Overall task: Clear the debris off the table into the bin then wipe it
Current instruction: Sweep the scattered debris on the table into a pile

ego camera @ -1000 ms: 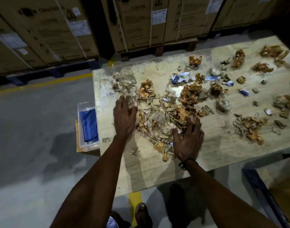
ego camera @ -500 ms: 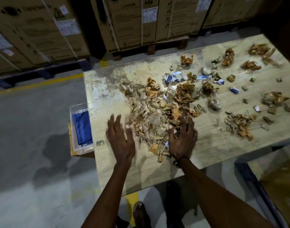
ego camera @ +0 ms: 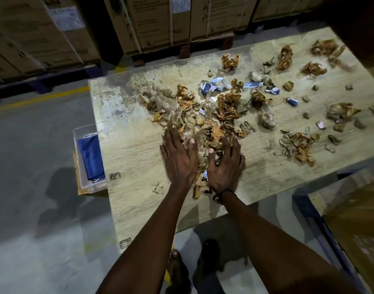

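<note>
Crumpled brown paper debris (ego camera: pixel 205 126) between flat hands, wood-grain table (ego camera: pixel 135 158)

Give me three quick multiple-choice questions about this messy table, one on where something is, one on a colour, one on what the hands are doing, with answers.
1. Where is the clear bin?
A. On the table's far edge
B. Beside the table's left edge, lower than the top
C. Under the right hand

2. What colour is the cloth in the bin?
A. Blue
B. Red
C. Yellow

3. What are the two hands doing?
A. Wiping with the cloth
B. Resting apart at the table's ends
C. Pressing in on a debris pile from both sides

Answers:
1 B: the bin sits against the left side of the table, below its surface.
2 A: the folded cloth is plainly blue.
3 C: the left hand and right hand lie with spread fingers on either side of the pile, close together.
</note>
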Demonstrator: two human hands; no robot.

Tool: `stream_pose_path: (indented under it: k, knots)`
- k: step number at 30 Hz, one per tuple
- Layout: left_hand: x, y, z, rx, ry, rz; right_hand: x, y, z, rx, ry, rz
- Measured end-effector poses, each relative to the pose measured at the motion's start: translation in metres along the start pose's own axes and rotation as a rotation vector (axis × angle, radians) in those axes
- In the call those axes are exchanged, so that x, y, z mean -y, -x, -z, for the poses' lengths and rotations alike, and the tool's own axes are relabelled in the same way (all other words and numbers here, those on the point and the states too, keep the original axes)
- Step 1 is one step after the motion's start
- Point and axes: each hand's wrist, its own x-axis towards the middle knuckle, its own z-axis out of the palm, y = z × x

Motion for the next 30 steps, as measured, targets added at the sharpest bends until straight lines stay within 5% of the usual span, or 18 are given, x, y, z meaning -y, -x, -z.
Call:
stream_pose_path:
  k: [7,16,24,30]
  knots:
    - [0.004,0.030,0.007,-0.109,0.166,0.037,-0.004,0.003,0.001,-0.057,-0.165,0.001]
    - [-0.019,0.065,-0.027,0.005,-0.071,-0.039,-0.026,-0.002,0.010,-0.022,-0.485,0.041]
    - [-0.041,0.033,-0.041,-0.017,-0.035,-0.045,-0.034,-0.031,0.016,0.009,-0.473,0.070]
    - [0.001,0.043,0.005,-0.134,-0.028,-0.084,-0.021,-0.011,0.017,0.066,-0.388,-0.031]
